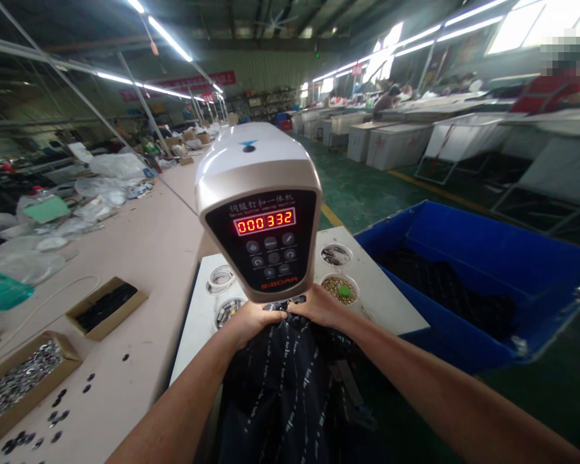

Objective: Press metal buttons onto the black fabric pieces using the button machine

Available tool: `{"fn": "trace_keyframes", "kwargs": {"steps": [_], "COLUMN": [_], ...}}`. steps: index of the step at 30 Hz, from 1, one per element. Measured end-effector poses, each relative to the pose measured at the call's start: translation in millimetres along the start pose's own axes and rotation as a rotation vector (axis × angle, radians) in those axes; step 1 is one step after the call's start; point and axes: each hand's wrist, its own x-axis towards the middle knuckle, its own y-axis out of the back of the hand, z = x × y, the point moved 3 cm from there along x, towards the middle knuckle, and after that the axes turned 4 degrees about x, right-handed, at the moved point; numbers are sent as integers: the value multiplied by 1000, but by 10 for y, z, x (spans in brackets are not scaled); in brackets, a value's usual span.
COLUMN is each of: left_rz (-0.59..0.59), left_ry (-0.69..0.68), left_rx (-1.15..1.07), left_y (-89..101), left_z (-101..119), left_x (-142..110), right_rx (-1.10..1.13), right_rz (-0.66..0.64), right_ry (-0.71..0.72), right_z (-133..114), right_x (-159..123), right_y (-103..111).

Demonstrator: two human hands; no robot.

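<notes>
A dark patterned garment (280, 386) lies in front of me, its top edge tucked under the head of a white and beige button-sewing machine (258, 187). The machine's red display reads 000332. My left hand (251, 320) grips the fabric at the left, just below the machine head. At the right, my right hand (321, 306) pinches the same fabric edge. The two hands almost touch. The fingertips are partly hidden under the machine.
The white machine table (391, 303) holds small round cups of buttons (341, 290). A blue bin (488, 258) with dark cloth stands at the right. On the long beige table (140, 258) at the left are cardboard boxes (106, 307) of buttons, loose buttons and plastic bags. Other workers sit far off.
</notes>
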Motion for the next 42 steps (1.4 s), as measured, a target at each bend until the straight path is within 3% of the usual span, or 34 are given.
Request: {"fn": "trace_keyframes", "kwargs": {"steps": [16, 31, 42], "left_rz": [-18, 51, 68], "left_ry": [72, 5, -61], "left_rx": [5, 270, 287], "left_y": [35, 115, 93], "left_z": [-240, -188, -274], "left_x": [-10, -60, -69], "right_rx": [-77, -139, -215], "right_rz": [-6, 29, 24], "right_ry": [-61, -15, -4], "right_z": [-7, 39, 43], "right_x": [-50, -32, -49], "right_y": [-10, -30, -28]}}
